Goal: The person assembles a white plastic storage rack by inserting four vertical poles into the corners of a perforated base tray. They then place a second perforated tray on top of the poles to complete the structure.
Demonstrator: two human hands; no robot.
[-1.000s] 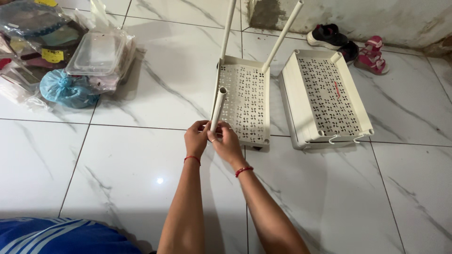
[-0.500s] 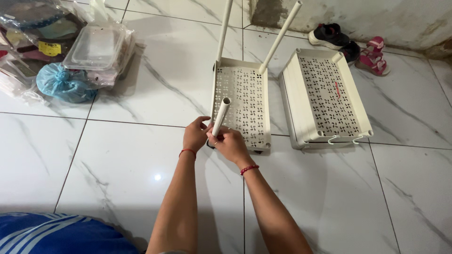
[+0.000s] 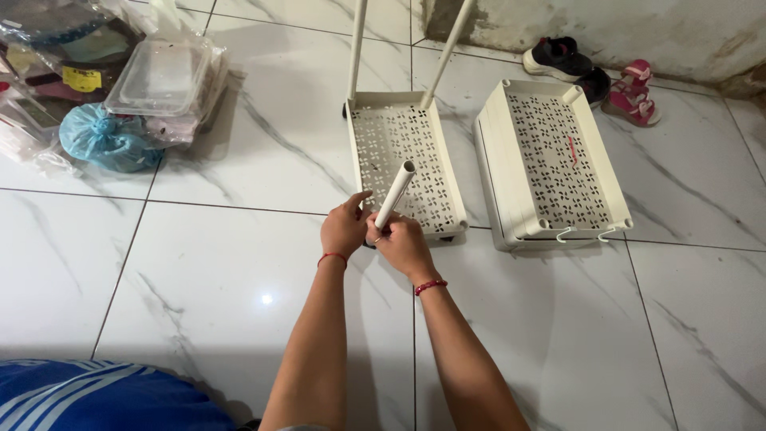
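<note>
A cream perforated plastic shelf tray (image 3: 403, 156) lies on the white marble floor with two white tubes standing in its far corners. At its near left corner a third white tube (image 3: 396, 193) tilts up toward me. My right hand (image 3: 403, 244) is wrapped around the tube's lower end. My left hand (image 3: 344, 227) rests against the tray's near left corner beside the tube, fingers curled. Both wrists wear red bead bracelets. The tube's bottom end is hidden by my hands.
A stack of identical cream trays (image 3: 550, 164) sits to the right. Small shoes (image 3: 558, 57) and pink sandals (image 3: 632, 96) lie by the far wall. Plastic bags and a clear container (image 3: 159, 76) are heaped at the left. Blue striped cloth (image 3: 104, 399) covers my knee.
The tube's top has swung from left to right over the tray's near corner. Both hands stay at its base, with the right hand now gripping it lower.
</note>
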